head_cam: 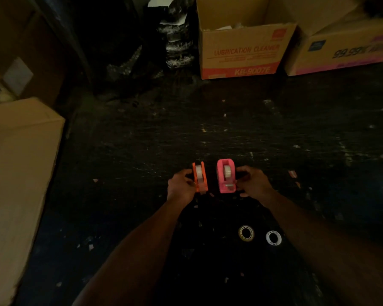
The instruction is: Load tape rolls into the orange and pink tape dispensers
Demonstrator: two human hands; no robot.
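Observation:
An orange tape dispenser [200, 177] stands on the dark floor with a clear tape roll seated in it. My left hand [181, 184] grips its left side. Just to the right stands a pink tape dispenser [226, 179], also with a tape roll inside and its cutter end towards me. My right hand [252, 181] holds its right side. Nearer to me lie two tape rings flat on the floor: a yellowish one [246, 233] and a white one [273, 237].
A large cardboard box [20, 173] stands at the left. At the back are an open box marked "LUBRICATION CLEANER" [243, 51] and another box [345, 49] to its right. Dark plastic wrap [177, 40] is heaped at the back centre. Small scraps litter the floor.

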